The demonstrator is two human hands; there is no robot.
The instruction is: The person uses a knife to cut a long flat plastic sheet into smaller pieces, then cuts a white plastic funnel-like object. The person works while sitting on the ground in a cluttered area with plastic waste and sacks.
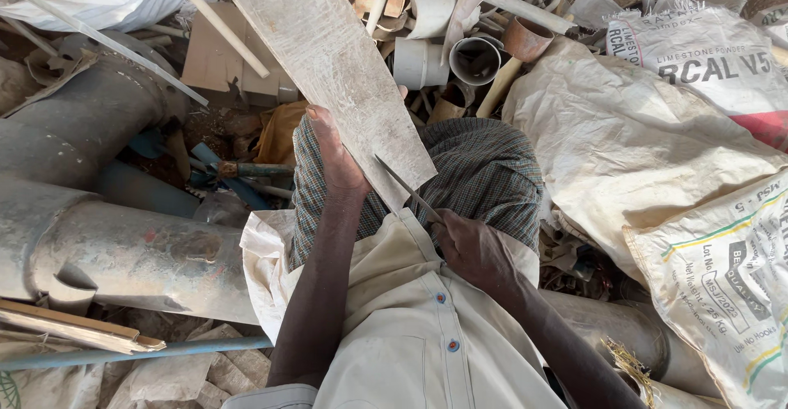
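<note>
Plank (328,64) in left hand (335,159), blade (408,189) in right hand (472,249)

The long board (328,64) looks like pale, chalky wood, matt and scuffed; the thin blade (408,189) is dull grey metal; the checked wrap (484,175) is soft woven cloth; the shirt (410,327) is smooth cream cotton; the big pipe (107,245) is dusty, scratched grey plastic; the sacks (722,269) are coarse woven plastic, matt.
</note>
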